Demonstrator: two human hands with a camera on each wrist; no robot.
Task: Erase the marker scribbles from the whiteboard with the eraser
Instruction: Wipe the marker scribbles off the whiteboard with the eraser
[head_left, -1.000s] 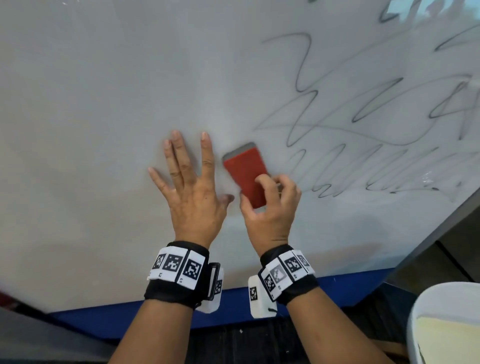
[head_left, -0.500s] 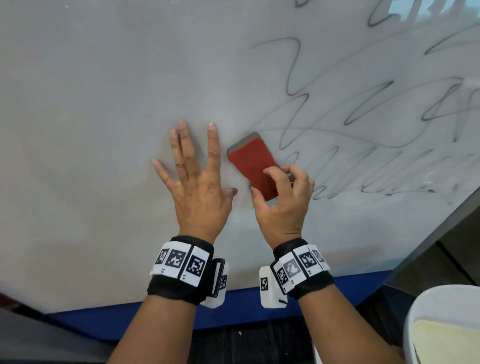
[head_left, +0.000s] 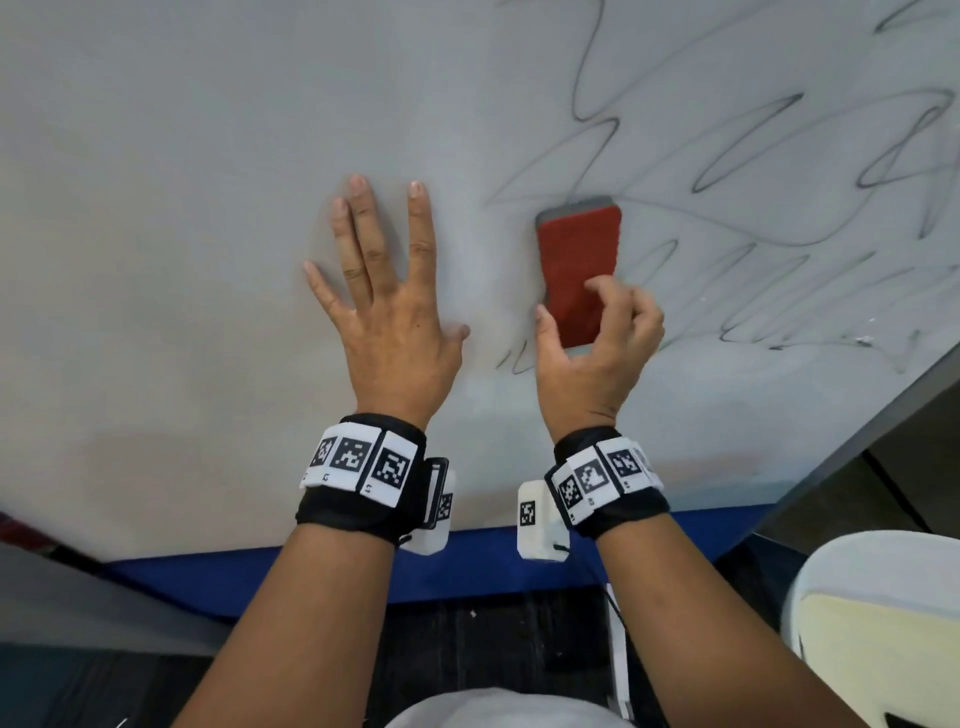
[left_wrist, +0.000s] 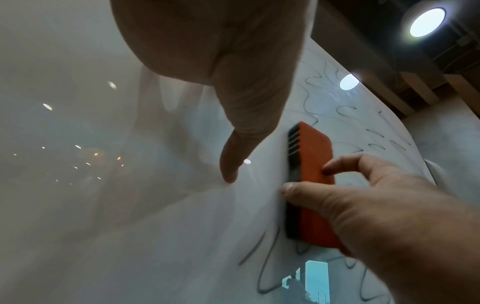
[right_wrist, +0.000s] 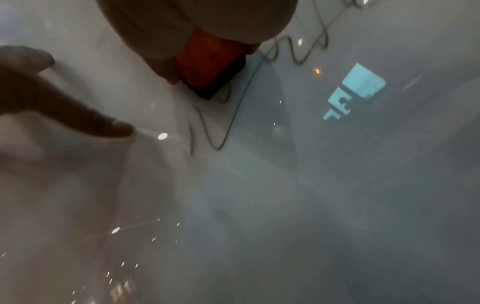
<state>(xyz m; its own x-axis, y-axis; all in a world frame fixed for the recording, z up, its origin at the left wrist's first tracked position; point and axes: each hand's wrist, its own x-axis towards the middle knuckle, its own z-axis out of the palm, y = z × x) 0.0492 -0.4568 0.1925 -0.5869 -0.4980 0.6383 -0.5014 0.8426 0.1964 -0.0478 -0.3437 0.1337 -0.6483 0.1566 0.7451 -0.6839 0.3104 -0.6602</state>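
Note:
A red eraser (head_left: 577, 270) with a grey felt base lies flat against the whiteboard (head_left: 182, 130), its long side upright. My right hand (head_left: 597, 338) grips its lower end, thumb on the left edge and fingers curled over the back; the left wrist view shows the eraser (left_wrist: 311, 176) and right hand (left_wrist: 363, 205) the same way. Dark scribbles (head_left: 753, 182) cover the board to the eraser's right, and a short squiggle (head_left: 511, 358) shows below left of it. My left hand (head_left: 384, 280) presses flat on the board to the left, fingers straight and spread.
A blue strip (head_left: 311, 566) runs along the board's bottom edge. The board's dark right edge (head_left: 883, 415) slants down to the left. A white chair (head_left: 883, 623) stands at the lower right. The board's left part carries no marks.
The eraser has moved up and to the right with my right hand and turned from tilted to upright. My left hand stays flat on the board.

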